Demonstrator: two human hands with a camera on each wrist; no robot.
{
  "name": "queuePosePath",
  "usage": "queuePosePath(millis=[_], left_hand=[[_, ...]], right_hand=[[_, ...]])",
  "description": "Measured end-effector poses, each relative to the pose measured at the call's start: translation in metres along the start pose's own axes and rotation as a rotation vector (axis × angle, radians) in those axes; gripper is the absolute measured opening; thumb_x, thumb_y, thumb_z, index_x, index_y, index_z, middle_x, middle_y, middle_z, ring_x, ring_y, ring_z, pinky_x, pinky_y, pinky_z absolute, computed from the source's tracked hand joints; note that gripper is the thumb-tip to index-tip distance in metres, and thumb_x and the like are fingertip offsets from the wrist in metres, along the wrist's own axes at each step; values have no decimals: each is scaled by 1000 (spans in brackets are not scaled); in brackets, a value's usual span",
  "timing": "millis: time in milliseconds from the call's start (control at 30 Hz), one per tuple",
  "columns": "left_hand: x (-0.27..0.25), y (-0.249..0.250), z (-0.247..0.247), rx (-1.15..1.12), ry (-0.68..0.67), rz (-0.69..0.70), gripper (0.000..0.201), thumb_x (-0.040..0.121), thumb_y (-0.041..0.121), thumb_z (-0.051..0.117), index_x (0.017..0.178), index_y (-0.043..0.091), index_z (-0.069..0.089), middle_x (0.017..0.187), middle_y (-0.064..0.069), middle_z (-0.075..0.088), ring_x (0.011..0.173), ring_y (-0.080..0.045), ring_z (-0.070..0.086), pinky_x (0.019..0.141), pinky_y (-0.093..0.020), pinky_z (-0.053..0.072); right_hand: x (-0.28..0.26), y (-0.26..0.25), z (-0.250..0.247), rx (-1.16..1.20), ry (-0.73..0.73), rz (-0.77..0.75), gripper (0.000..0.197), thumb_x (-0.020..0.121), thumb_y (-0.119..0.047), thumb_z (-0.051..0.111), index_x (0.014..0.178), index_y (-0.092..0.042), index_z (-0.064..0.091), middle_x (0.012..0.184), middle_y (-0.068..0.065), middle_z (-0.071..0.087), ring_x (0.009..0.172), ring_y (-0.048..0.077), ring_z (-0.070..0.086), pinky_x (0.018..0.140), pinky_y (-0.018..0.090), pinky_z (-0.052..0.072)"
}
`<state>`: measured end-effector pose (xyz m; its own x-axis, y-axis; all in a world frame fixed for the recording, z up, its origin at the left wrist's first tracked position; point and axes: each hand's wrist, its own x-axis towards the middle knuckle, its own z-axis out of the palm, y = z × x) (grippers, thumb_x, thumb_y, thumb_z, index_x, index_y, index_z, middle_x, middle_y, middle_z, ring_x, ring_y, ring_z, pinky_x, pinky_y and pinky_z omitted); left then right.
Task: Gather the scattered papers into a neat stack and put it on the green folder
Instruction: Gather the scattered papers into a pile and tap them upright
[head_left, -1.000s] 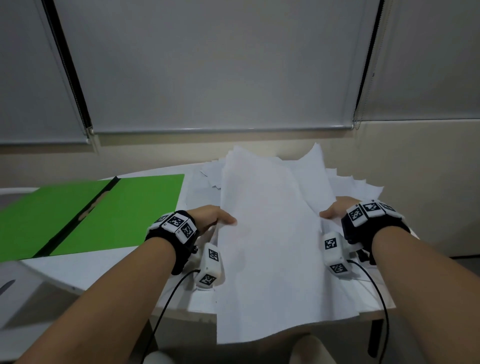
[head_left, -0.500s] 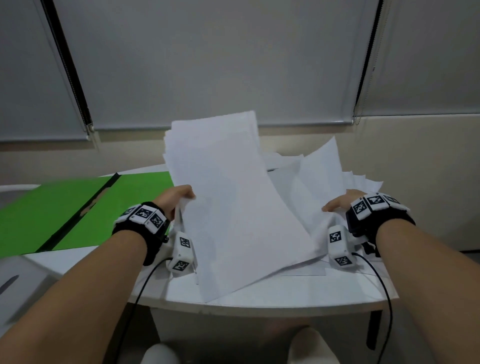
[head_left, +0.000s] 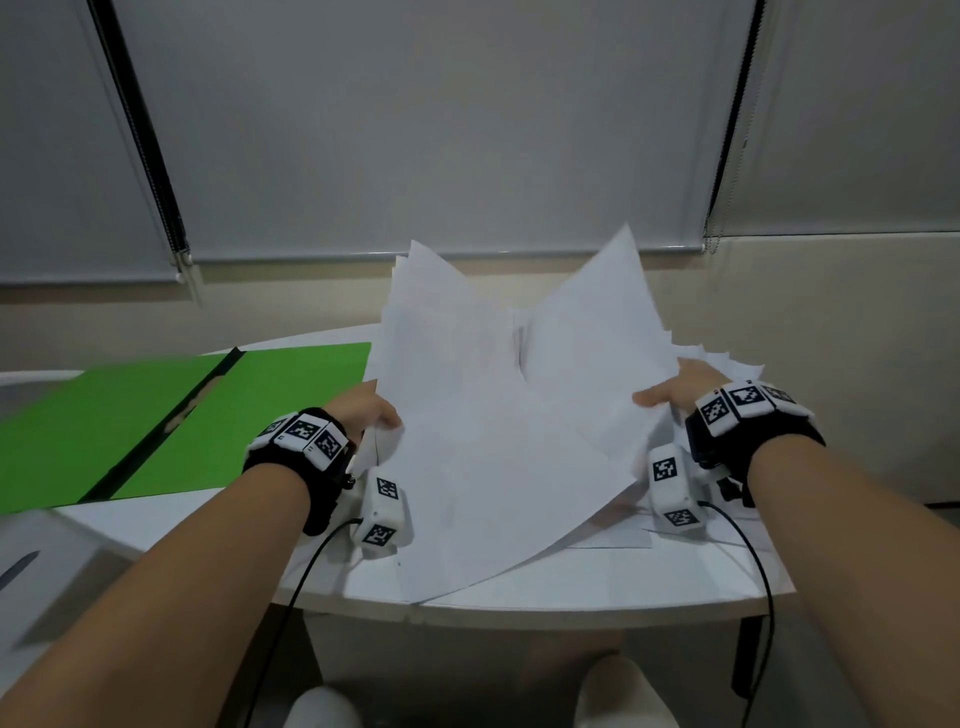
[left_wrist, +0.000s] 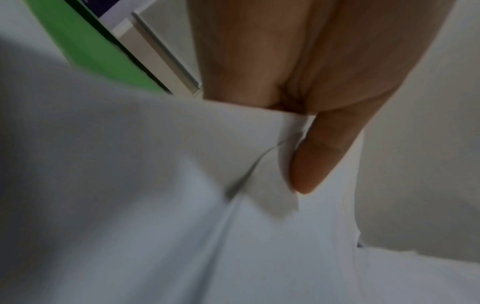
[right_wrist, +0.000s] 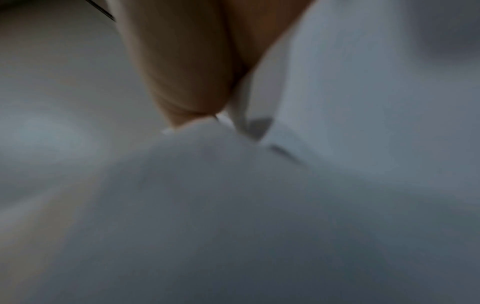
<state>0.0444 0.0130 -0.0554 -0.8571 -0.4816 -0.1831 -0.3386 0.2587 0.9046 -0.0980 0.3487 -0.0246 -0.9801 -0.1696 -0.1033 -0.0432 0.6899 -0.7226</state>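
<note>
Several white papers (head_left: 483, 441) form a loose, fanned bundle raised above the white table (head_left: 571, 597), far ends tilted up. My left hand (head_left: 371, 410) grips the bundle's left edge; in the left wrist view the thumb (left_wrist: 319, 156) pinches the papers (left_wrist: 182, 185). My right hand (head_left: 675, 389) grips the right-hand sheets, and in the right wrist view its fingers (right_wrist: 187, 72) pinch the paper edge (right_wrist: 259, 115). The open green folder (head_left: 156, 421) lies flat to the left of my left hand, and its green corner (left_wrist: 85, 51) shows in the left wrist view.
More sheets (head_left: 727, 364) lie spread under and behind my right hand. The table's rounded front edge (head_left: 519, 618) runs just below the bundle. Closed grey blinds (head_left: 415, 130) hang on the wall behind. A grey surface (head_left: 41, 561) adjoins the table at the lower left.
The bundle was lifted off the table and swung left, then came back toward the centre. My left hand moved right with it and my right-hand sheets rose higher.
</note>
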Motion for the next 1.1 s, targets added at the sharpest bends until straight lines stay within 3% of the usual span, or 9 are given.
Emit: queuePosePath(millis=[100, 267, 533, 600, 700, 833, 900, 1000, 1100], left_hand=[[-8, 6, 5, -55, -10, 19, 39, 85, -18, 45, 121, -5, 53, 114, -19, 57, 108, -31, 53, 91, -38, 46], [-5, 5, 11, 119, -12, -18, 45, 85, -5, 58, 129, -3, 49, 134, -16, 54, 125, -34, 49, 111, -47, 34], [-21, 14, 15, 453, 87, -80, 51, 92, 5, 54, 138, -6, 36, 144, -21, 40, 132, -34, 42, 108, -37, 35], [-22, 14, 16, 501, 81, -60, 49, 93, 8, 53, 137, -6, 38, 144, -19, 41, 132, -33, 42, 109, -36, 35], [-18, 13, 16, 452, 57, -49, 51, 88, 6, 59, 135, -6, 41, 140, -21, 47, 128, -35, 46, 109, -41, 36], [-8, 2, 8, 158, 58, -59, 49, 88, 5, 58, 133, -6, 43, 138, -25, 48, 128, -38, 47, 109, -46, 38], [-6, -2, 8, -120, 37, -80, 51, 96, 30, 49, 134, -2, 44, 140, -24, 48, 128, -37, 48, 109, -48, 37], [-13, 0, 12, -472, -82, -107, 68, 90, 65, 27, 116, 14, 62, 106, -12, 72, 96, -26, 69, 87, -38, 51], [-22, 5, 15, -454, -174, -73, 36, 94, 43, 47, 103, 13, 65, 99, -13, 73, 75, -24, 73, 71, -33, 58]], right_hand=[[-6, -3, -6, -11, 35, -81, 47, 84, -9, 66, 128, -3, 51, 129, 13, 58, 119, 31, 53, 97, 32, 38], [-17, -19, -10, -243, 162, -91, 51, 88, -6, 58, 135, 3, 40, 136, 20, 48, 125, 35, 46, 101, 38, 38], [-19, -55, -43, 562, 803, -281, 41, 83, 6, 42, 119, -7, 57, 118, 13, 64, 109, 28, 61, 86, 27, 47], [-20, -61, -45, 722, 751, -289, 40, 84, 5, 46, 122, -4, 55, 121, 12, 63, 111, 26, 61, 83, 22, 48], [-21, -62, -38, 504, 464, -163, 37, 89, -3, 53, 125, 3, 51, 129, 16, 57, 110, 25, 57, 69, 19, 45], [-26, -56, -14, 85, 126, -89, 38, 93, -13, 53, 125, 7, 51, 132, 18, 54, 122, 31, 51, 91, 31, 41], [-23, -47, 3, -155, -65, -88, 40, 93, -17, 55, 126, 5, 52, 133, 15, 54, 124, 32, 49, 101, 32, 38], [-22, -38, 29, -273, -189, -132, 42, 91, -15, 57, 130, 0, 50, 134, 14, 54, 122, 32, 50, 105, 37, 38], [-23, -43, 52, -210, -220, -162, 41, 92, -11, 54, 130, 1, 48, 133, 17, 54, 121, 33, 50, 104, 38, 39]])
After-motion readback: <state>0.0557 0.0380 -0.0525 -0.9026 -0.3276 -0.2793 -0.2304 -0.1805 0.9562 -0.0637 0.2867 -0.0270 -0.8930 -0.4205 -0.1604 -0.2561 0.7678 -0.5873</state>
